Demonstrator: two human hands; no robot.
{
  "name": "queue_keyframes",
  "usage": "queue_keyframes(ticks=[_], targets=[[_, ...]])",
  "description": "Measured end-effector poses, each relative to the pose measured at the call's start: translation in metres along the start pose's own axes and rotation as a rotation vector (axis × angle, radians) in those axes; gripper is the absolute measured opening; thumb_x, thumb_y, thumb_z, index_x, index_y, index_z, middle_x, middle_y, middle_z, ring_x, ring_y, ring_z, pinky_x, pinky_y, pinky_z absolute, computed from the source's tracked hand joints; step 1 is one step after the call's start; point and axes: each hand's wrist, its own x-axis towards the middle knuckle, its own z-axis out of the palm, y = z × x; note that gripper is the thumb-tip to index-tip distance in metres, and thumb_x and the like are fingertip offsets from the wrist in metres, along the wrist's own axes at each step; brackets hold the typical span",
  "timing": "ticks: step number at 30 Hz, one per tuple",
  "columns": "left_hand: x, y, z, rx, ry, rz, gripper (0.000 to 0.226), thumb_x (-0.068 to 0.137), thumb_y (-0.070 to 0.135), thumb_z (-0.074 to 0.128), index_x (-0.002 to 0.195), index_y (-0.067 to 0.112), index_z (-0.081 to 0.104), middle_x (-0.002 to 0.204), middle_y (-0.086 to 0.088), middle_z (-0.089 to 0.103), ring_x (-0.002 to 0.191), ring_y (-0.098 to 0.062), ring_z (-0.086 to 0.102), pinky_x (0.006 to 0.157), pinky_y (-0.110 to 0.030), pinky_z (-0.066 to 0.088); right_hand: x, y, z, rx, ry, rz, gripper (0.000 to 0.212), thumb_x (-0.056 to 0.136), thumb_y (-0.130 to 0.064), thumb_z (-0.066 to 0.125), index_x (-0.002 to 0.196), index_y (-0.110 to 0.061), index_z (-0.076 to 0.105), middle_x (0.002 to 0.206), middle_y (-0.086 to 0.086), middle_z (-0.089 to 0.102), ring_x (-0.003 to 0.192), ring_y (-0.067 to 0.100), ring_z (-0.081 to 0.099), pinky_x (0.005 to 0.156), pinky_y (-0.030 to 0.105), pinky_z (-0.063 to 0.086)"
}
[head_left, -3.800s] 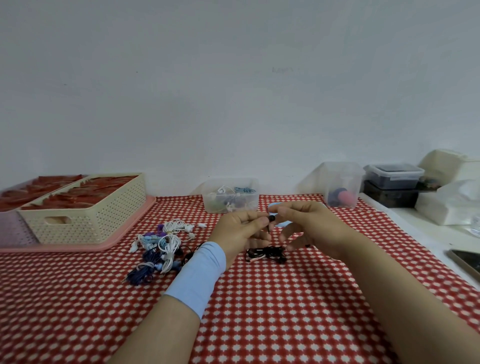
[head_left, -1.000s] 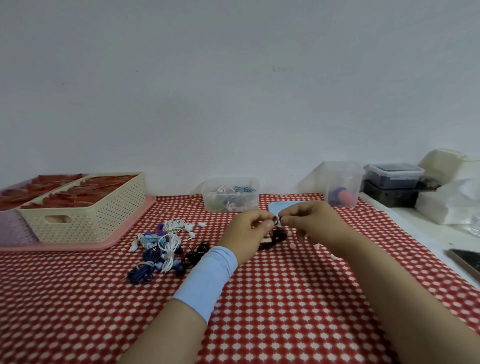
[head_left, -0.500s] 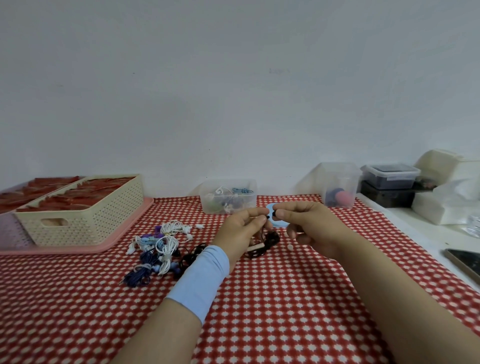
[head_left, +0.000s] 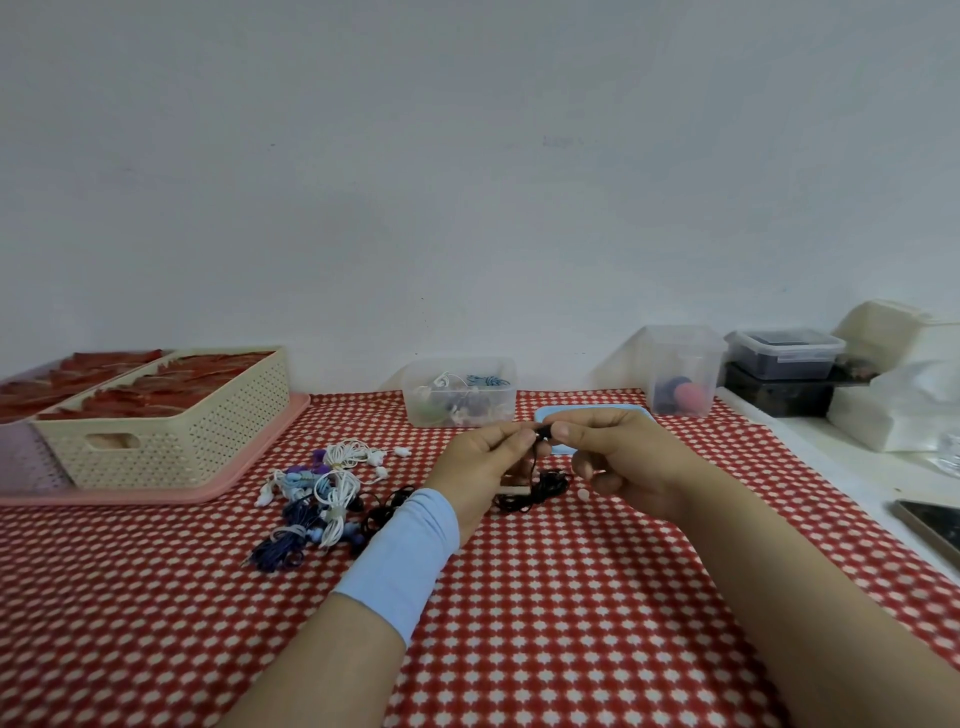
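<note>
Two bare hands meet above a red-and-white checked tablecloth (head_left: 545, 597), both on one black wired earphone (head_left: 537, 489). Item: left hand (head_left: 488, 457), a pale blue cloth wristband (head_left: 400, 561) on its wrist, thumb and forefinger pinching the earphone's small black bud (head_left: 544, 430), other fingers curled beneath. Item: right hand (head_left: 618, 462), thumb and forefinger pinching the same bud from the opposite side, tips almost touching those of the left hand, remaining fingers loosely curled. The earphone's cord hangs from the pinch to a loose black coil on the cloth, directly below and between the two hands. Item: one small white ear tip (head_left: 584, 494), on the cloth just under the right hand. Item: tangled heap of white, blue and purple earphones (head_left: 322, 493), outward of the left hand, near its wrist. Item: low clear plastic box (head_left: 460, 392) holding mixed earphones, beyond the left hand. Item: flat light blue plastic lid (head_left: 587, 413), just behind the right hand's fingers. Item: tall clear plastic tub (head_left: 683, 371), beyond and outward of the right hand. Item: cream perforated plastic basket (head_left: 171, 441) on a pink tray (head_left: 249, 478), well outward of the left hand.
</note>
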Motion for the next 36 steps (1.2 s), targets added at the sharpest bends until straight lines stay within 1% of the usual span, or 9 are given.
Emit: queue_keyframes(ticks=[3,5,8,12,16,21,27,32,36], targets=[[-0.0012,0.0015,0.0017,-0.060,-0.021,0.010,0.020,0.097,0.017,0.059,0.098,0.025,0.077,0.094,-0.006,0.073,0.082,-0.013,0.061,0.080,-0.029,0.053,0.0000,-0.0001,-0.0011,0.031,-0.025,0.015,0.022,0.093,-0.013,0.066,0.111,-0.005,0.075,0.091,0.006,0.073,0.053,0.009,0.046,0.041,0.017,0.029],[-0.0019,0.0026,0.0024,-0.089,-0.022,0.006,0.019,0.097,0.017,0.059,0.099,0.022,0.077,0.092,-0.004,0.072,0.078,-0.010,0.059,0.077,-0.027,0.051,-0.0001,-0.0002,-0.0020,0.044,-0.055,0.029,0.025,0.089,-0.015,0.067,0.112,-0.005,0.075,0.097,0.007,0.073,0.054,0.008,0.046,0.042,0.017,0.027],[-0.0027,0.0031,0.0021,-0.097,-0.024,0.009,0.018,0.097,0.018,0.059,0.100,0.021,0.077,0.088,-0.002,0.071,0.074,-0.009,0.058,0.075,-0.027,0.050,-0.0001,-0.0003,-0.0028,0.061,-0.101,0.051,0.032,0.082,-0.018,0.070,0.111,-0.006,0.076,0.095,0.006,0.072,0.055,0.008,0.045,0.043,0.017,0.024],[-0.0036,0.0034,0.0030,-0.113,-0.038,0.010,0.017,0.097,0.018,0.058,0.100,0.018,0.075,0.080,0.004,0.071,0.071,-0.006,0.057,0.067,-0.023,0.050,-0.0012,-0.0019,-0.0019,0.087,-0.131,0.082,0.024,0.086,-0.016,0.068,0.108,-0.007,0.076,0.089,0.003,0.071,0.053,0.007,0.045,0.043,0.016,0.024],[-0.0045,0.0054,0.0064,-0.174,-0.058,0.008,0.019,0.098,0.017,0.054,0.100,0.015,0.073,0.073,0.007,0.068,0.066,-0.006,0.055,0.057,-0.019,0.049,-0.0011,-0.0025,-0.0005,0.109,-0.136,0.093,0.029,0.082,-0.021,0.070,0.109,-0.010,0.076,0.088,0.000,0.070,0.054,0.006,0.043,0.044,0.016,0.024],[-0.0063,0.0071,0.0070,-0.140,-0.046,0.010,0.016,0.096,0.015,0.057,0.095,0.012,0.073,0.070,0.006,0.069,0.065,-0.006,0.054,0.054,-0.018,0.048,0.0000,-0.0025,-0.0026,0.054,-0.129,0.129,0.017,0.087,-0.021,0.070,0.100,-0.012,0.077,0.087,0.001,0.071,0.055,0.007,0.046,0.043,0.016,0.024],[-0.0050,0.0069,0.0059,-0.118,-0.056,0.002,0.017,0.097,0.017,0.057,0.096,0.016,0.074,0.071,0.007,0.068,0.066,-0.007,0.054,0.051,-0.018,0.046,-0.0003,-0.0019,0.0009,0.112,-0.046,0.145,0.021,0.083,-0.014,0.074,0.103,-0.015,0.069,0.080,0.003,0.070,0.050,0.010,0.053,0.040,0.017,0.034],[-0.0019,0.0033,0.0059,-0.138,0.005,-0.014,0.019,0.098,0.020,0.057,0.096,0.020,0.076,0.079,0.005,0.071,0.077,-0.014,0.055,0.068,-0.024,0.049,-0.0026,-0.0038,0.0059,0.001,0.030,-0.018,0.009,0.088,-0.013,0.073,0.096,-0.008,0.075,0.085,0.011,0.073,0.053,0.013,0.058,0.045,0.024,0.041],[-0.0016,0.0038,0.0051,-0.134,0.010,-0.019,0.018,0.099,0.016,0.055,0.103,0.018,0.072,0.076,0.006,0.070,0.068,-0.006,0.056,0.060,-0.018,0.049,-0.0086,-0.0079,0.0072,-0.157,0.079,-0.154,0.010,0.088,-0.014,0.075,0.097,-0.012,0.080,0.086,0.010,0.077,0.057,0.015,0.061,0.050,0.029,0.046]])
